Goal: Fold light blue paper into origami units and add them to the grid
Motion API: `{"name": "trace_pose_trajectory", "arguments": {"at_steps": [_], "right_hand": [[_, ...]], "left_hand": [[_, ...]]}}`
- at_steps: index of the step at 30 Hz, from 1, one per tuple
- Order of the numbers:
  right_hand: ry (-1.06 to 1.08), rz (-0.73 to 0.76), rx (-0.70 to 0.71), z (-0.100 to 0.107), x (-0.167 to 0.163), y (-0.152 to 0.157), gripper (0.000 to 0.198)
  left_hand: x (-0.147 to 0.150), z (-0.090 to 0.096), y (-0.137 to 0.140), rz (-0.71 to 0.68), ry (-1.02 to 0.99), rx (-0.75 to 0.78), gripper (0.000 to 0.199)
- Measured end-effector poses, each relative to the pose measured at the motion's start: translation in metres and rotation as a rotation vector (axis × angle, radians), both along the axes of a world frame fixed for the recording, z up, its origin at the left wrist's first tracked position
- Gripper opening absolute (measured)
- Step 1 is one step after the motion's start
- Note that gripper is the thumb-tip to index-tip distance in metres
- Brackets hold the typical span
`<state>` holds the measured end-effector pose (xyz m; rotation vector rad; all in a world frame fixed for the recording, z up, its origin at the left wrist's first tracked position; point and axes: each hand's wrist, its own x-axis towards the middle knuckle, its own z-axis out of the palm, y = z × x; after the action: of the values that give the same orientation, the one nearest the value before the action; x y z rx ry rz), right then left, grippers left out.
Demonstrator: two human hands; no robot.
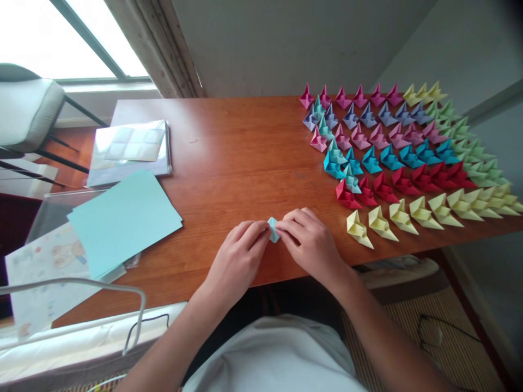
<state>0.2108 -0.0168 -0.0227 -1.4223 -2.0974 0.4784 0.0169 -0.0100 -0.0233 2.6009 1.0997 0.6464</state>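
Note:
A small light-blue piece of folded paper (273,230) is pinched between my two hands, just above the front part of the wooden table. My left hand (241,251) grips its left side with thumb and fingers closed. On its right side, the fingertips of my right hand (312,239) close on the same paper. The fingers cover its edges, so only the creased middle shows. Nearest to my right hand stands a pale yellow origami boat (358,228), the first in a row of yellow ones.
Rows of folded paper boats in pink, purple, blue, red (384,188) and green fill the table's right side. Light-blue paper sheets (126,223) lie at left over a printed sheet (49,272). Behind them is a flat plastic-covered pack (131,152). A chair (28,109) stands by the window.

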Motion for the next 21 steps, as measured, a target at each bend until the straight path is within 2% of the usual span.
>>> {"name": "trace_pose_trajectory", "arguments": {"at_steps": [3, 10, 16, 21], "right_hand": [[-0.059, 0.074, -0.018, 0.003, 0.003, -0.004, 0.012], [-0.172, 0.118, 0.007, 0.009, 0.003, -0.007, 0.017], [-0.11, 0.065, 0.013, 0.007, 0.001, -0.003, 0.022], [-0.048, 0.033, -0.055, 0.005, 0.001, 0.0, 0.017]], "left_hand": [[-0.001, 0.003, 0.002, -0.038, 0.011, 0.01, 0.021], [-0.003, 0.001, 0.007, -0.034, -0.018, 0.028, 0.021], [-0.003, 0.003, 0.011, 0.014, -0.015, -0.001, 0.011], [0.0, 0.004, 0.013, 0.087, -0.034, -0.053, 0.017]]}}
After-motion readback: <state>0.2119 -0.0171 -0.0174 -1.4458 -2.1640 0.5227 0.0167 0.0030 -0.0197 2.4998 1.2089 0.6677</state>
